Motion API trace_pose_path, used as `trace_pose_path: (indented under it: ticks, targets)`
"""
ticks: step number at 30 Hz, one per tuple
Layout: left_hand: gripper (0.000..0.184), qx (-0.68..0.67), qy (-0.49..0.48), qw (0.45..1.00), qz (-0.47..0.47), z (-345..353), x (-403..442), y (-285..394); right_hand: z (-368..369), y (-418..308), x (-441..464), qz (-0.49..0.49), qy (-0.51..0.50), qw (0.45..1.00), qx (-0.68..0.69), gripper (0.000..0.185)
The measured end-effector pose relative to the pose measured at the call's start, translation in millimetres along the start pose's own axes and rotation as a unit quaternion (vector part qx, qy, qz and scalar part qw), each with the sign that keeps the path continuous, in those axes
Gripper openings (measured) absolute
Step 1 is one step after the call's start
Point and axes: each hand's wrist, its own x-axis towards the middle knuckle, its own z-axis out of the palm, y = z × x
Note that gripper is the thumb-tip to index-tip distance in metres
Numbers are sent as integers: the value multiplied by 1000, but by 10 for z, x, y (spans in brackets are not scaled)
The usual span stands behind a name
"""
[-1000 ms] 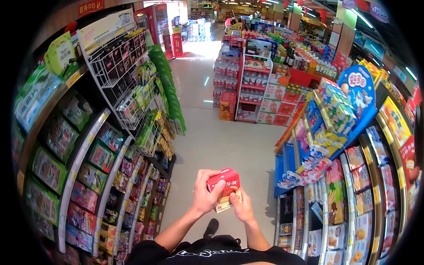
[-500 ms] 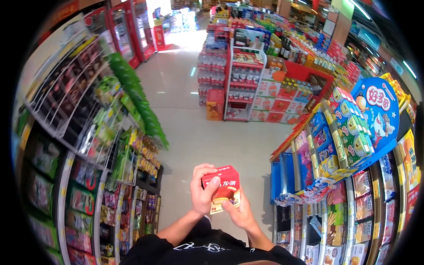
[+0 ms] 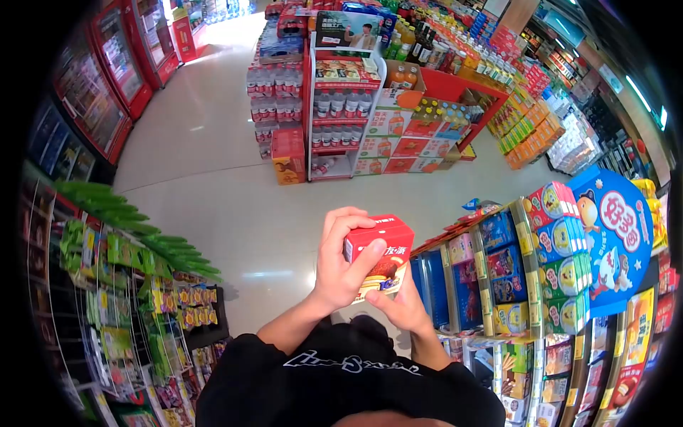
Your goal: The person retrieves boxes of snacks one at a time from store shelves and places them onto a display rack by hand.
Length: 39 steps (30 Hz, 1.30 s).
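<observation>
Box [image 3: 391, 265] held between left hand [image 3: 336, 265], wrapped around its left side, and right hand [image 3: 400, 306], at its lower right (long axis unclear)

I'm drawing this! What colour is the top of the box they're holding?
The box is mostly red on top, clearest in head view.

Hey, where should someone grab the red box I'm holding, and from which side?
Probably the upper right corner of the red box, coming in from above and the right in this view. That corner is uncovered, with flat faces meeting at straight edges to pinch. Your left grip covers the left side, thumb across the front, and your right grip holds the bottom right.
</observation>
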Motion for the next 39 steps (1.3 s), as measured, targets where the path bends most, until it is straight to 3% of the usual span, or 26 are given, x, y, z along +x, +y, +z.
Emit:
trace_pose_path:
  ticks: [6,12,14,18,19,21,23,24,27,32,35,39]
  targets:
    - [30,80,56,995,-27,-180,821,-647,-284,401,1136,40,-34,999,1,83]
    - [31,192,151,969,23,-45,1647,-1314,-967,818,2461,65,-130,989,-20,78]
    - [32,227,170,959,28,19,2059,-1591,-1201,888,2974,116,-156,981,16,76]
    - [32,205,169,964,14,119,3150,-2108,-1614,760,4068,91,-136,985,53,82]
    - [32,186,160,969,5,132,3404,-2219,-1728,775,4319,55,-120,990,53,83]
    - [45,280,136,950,31,181,3859,-2541,-1957,914,4810,-19,-84,995,49,85]
    - [54,357,152,921,42,367,4237,-2802,-2168,1176,5200,-17,-1,1000,-15,85]
    - [63,329,127,936,-18,370,4341,-2999,-2213,1214,5379,-18,43,999,-21,84]
    - [71,8,92,980,-178,513,4601,-3277,-2424,1317,5718,-31,108,993,-45,80]
    - [77,142,9,977,-161,471,4951,-4206,-2774,1896,6201,9,174,984,31,74]
    - [76,108,-36,972,-208,459,5376,-4418,-2969,2205,6620,10,228,974,-2,67]
    - [75,78,-76,974,-199,364,5973,-4958,-3177,2464,7225,9,264,960,-95,61]
